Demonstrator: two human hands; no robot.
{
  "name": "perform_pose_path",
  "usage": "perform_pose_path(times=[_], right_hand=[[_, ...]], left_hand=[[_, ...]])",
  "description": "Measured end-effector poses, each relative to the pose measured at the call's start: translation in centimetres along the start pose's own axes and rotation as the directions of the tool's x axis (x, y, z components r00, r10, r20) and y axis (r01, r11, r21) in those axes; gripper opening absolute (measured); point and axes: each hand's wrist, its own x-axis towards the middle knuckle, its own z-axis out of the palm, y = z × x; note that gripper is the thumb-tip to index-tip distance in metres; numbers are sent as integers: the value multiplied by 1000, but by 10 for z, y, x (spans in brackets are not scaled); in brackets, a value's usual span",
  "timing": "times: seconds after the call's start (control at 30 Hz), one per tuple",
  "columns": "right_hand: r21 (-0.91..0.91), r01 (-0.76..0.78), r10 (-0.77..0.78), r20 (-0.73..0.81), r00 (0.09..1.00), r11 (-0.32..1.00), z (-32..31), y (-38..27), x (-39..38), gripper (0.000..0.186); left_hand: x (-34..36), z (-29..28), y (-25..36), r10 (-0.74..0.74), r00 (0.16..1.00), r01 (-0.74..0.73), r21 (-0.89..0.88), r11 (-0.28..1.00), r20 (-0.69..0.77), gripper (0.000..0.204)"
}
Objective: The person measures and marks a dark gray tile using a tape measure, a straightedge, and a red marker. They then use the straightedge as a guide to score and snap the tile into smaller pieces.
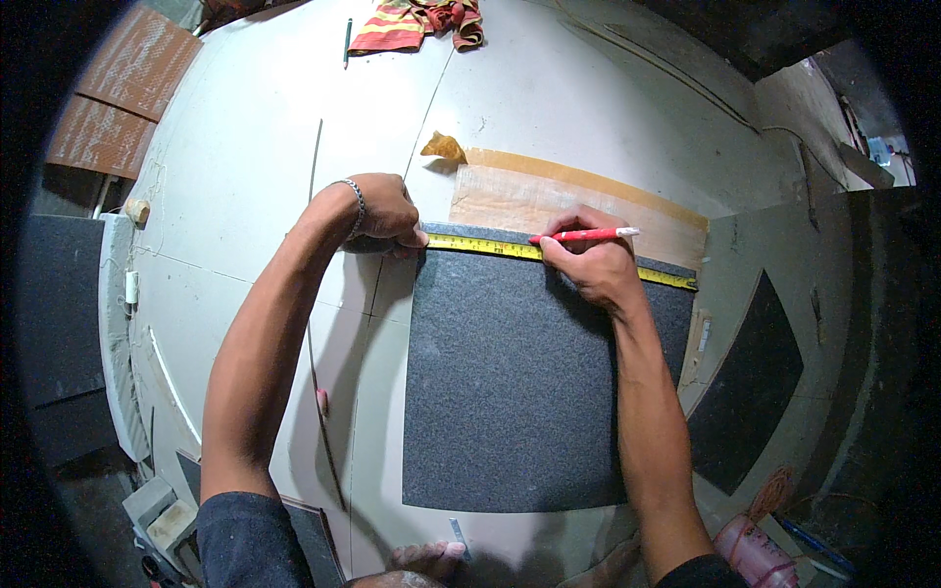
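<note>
My left hand (387, 216) is closed on the left end of a yellow tape measure (478, 246), at the top left corner of a square, speckled dark grey sheet (505, 392). The tape lies across the sheet near its top edge, its right end reaching the right edge. My right hand (588, 260) grips a red pen (598, 234), with the pen's left tip at the tape's upper edge. Above the sheet lies a light wooden board (520, 196) with a tan strip along it, and a crumpled brown piece (444, 147) at its left end.
A striped cloth (392, 34) and green pencil (348, 44) lie at the back. Brown panels (137, 69) and dark sheets (69, 304) are at the left. A dark triangular piece (740, 382) lies right. A pink container (735, 549) is lower right; bare toes (449, 549) show below.
</note>
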Motion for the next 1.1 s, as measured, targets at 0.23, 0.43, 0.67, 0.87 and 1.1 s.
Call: perform_pose_path(times=[0.23,0.43,0.67,0.87,1.1], right_hand=[[77,30,-27,-36,999,997,3,2,-2,13],[-3,1,-1,-13,1000,1000,1,-2,-2,13],[60,-13,14,-7,1000,998,2,3,0,12],[51,-33,33,0,999,998,2,7,2,13],[773,63,137,-191,972,632,-22,1,-22,13]], left_hand=[[1,3,0,1,1000,-1,-41,999,0,25],[0,1,1,-28,1000,28,5,1000,-3,35],[1,4,0,-10,1000,10,-15,1000,-21,37],[8,5,-7,16,1000,-17,-6,1000,-23,37],[14,12,-20,110,992,-113,-51,992,-59,32]])
